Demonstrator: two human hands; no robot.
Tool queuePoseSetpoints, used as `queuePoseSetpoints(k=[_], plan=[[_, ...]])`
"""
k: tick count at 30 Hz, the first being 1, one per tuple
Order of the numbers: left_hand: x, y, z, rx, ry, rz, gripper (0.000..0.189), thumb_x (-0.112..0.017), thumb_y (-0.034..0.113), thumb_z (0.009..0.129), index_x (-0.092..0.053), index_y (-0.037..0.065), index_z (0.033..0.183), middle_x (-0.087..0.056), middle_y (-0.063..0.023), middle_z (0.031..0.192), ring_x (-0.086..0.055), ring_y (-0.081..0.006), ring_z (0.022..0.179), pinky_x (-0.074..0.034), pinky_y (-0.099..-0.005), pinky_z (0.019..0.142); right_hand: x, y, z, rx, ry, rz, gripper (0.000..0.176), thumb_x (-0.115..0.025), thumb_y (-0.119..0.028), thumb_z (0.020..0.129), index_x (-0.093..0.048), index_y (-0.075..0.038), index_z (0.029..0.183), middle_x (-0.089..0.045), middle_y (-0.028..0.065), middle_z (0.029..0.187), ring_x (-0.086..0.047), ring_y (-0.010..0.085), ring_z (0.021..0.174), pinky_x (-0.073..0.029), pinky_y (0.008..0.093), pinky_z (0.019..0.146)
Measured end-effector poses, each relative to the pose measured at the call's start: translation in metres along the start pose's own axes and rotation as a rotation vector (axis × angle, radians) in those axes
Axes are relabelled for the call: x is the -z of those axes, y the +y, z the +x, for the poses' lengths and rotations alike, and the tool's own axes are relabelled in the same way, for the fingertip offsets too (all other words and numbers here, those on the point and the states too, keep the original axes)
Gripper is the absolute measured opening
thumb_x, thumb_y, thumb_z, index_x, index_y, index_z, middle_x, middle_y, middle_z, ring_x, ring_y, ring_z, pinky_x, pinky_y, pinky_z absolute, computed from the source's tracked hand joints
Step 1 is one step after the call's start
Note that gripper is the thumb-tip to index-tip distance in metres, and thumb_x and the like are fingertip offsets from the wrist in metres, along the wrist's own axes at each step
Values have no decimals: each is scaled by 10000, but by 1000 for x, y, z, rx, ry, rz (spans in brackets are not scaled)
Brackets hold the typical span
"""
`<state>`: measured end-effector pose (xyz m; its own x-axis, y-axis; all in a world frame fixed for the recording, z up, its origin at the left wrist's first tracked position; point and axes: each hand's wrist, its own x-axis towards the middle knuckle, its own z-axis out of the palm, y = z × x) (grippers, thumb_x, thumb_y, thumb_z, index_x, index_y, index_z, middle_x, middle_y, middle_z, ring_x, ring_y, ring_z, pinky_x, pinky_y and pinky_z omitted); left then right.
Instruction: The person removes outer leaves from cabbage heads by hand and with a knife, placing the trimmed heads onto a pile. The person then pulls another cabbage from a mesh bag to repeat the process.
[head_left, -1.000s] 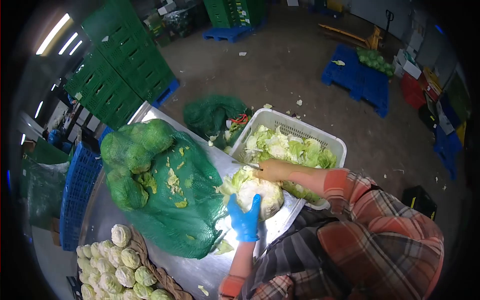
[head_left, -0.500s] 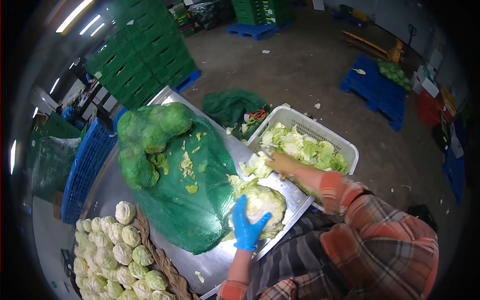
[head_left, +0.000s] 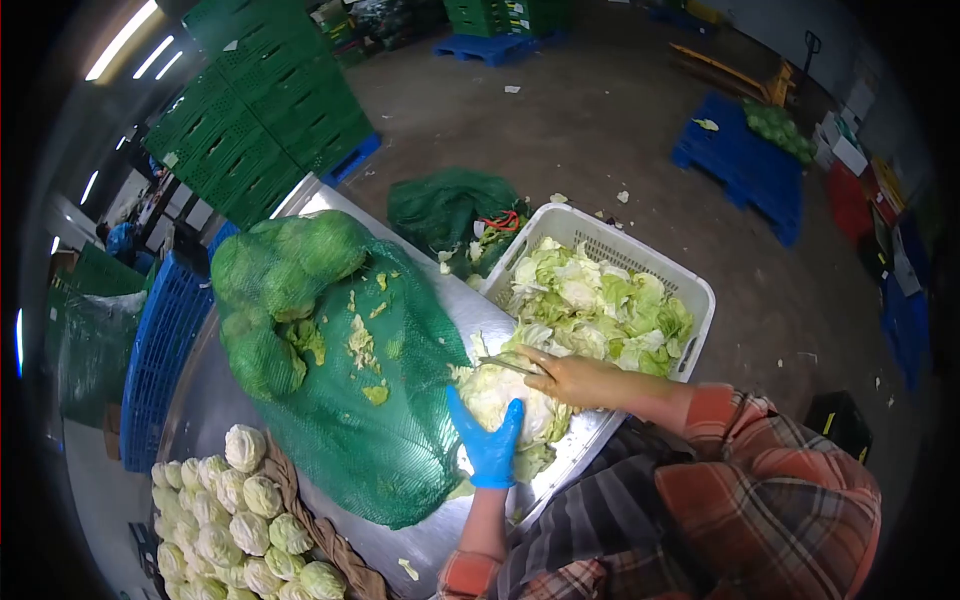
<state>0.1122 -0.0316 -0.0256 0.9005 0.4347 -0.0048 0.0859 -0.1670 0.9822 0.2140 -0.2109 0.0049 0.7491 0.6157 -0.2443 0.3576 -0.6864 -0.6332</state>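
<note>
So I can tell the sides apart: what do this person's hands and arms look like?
The left hand wears a blue glove ending at the wrist; the right hand appears ungloved. Both sleeves are plaid, orange-red with dark and pale bands, ending short of the wrists.

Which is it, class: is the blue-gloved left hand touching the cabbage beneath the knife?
Touching. The head view shows the left hand spread against the near side of the cabbage, with no gap between.

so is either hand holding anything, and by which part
Right hand: the knife, by its rear end, handle hidden in the fist. Left hand: just spread against the near side of the cabbage.
</note>
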Motion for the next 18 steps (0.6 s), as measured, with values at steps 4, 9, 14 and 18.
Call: queuePoseSetpoints(k=[4,9,14,18], plan=[[-14,11,14,-29,41,181,1070,-840,376,693,-227,-79,1442,-289,-287,1448,-307,-398,1343,-259,-445,1123,43,-10,17,-252,-249,379,627,-402,-509,984,-291,-133,1473,-633,157,770,-611,207,495,-524,362,525],[-23,24,30,49,59,300,1047,-849,365,689,-264,-66,1444,-334,-281,1396,-387,-371,1278,-328,-421,1084,44,-1,29,-310,-193,407,580,-397,-539,967,-593,-36,1179,-610,131,665,-589,206,460,-486,348,447],[-27,29,7,-164,10,531,1092,-876,396,627,-290,-62,1426,-347,-284,1386,-350,-405,1298,-284,-457,1107,23,80,68,-541,-134,226,632,-394,-590,936,-652,-27,1060,-603,128,632,-587,213,463,-474,371,434],[-3,-6,6,-133,-58,137,1064,-859,281,685,-215,-58,1462,-276,-238,1485,-301,-339,1366,-244,-406,1141,44,49,30,-527,-97,423,602,-415,-564,946,-529,-83,1290,-622,125,663,-598,208,495,-506,364,501]])
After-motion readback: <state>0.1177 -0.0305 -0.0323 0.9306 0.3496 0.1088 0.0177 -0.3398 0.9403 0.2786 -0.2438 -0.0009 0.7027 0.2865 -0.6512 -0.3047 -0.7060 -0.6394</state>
